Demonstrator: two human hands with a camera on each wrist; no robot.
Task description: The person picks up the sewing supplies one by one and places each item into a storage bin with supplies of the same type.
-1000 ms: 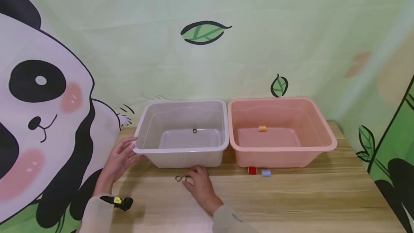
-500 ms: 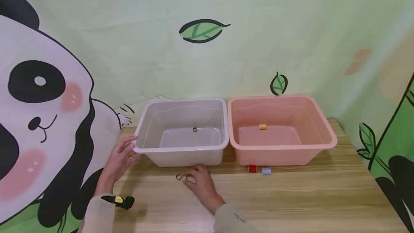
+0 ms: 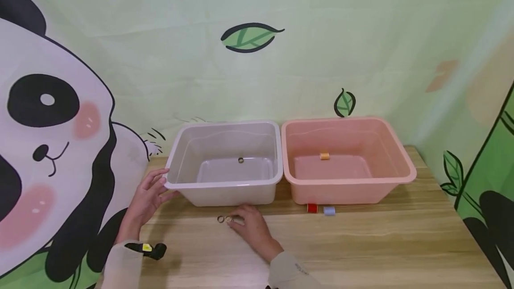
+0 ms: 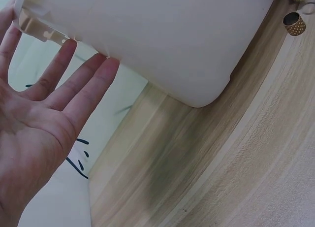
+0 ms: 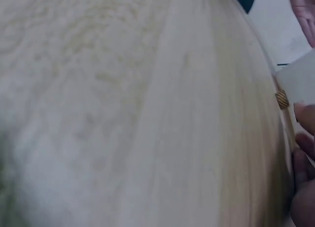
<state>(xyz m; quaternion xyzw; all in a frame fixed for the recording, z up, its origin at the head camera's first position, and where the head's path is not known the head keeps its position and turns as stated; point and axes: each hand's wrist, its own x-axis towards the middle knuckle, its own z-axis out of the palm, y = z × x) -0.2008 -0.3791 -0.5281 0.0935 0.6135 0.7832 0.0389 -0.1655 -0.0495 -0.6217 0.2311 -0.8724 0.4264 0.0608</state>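
Head view unchanged: right hand [image 3: 250,228] fingers still pinch thimble [image 3: 229,219]; left hand [image 3: 147,197] flat against tub [image 3: 225,185].

- The white tub [image 3: 225,191] stands at the back of the wooden table [image 3: 361,244], its right wall touching or almost touching the pink tub [image 3: 349,191]; no hand passes between them.
- Left of the white tub, the left hand [image 3: 146,200] lies flat against the tub's corner, filling the narrow strip before the panda backdrop [image 3: 52,146].
- Just in front of the white tub, the right hand [image 3: 250,226] and two brass thimbles [image 3: 225,220] take up the near strip.
- A red spool [image 3: 312,208] and a pale blue spool [image 3: 329,210] lie right of the white tub, against the pink tub's front.
- In front of the white tub, beyond these, bare tabletop runs wide toward the near edge and the right.
- Both tubs stand open from above.
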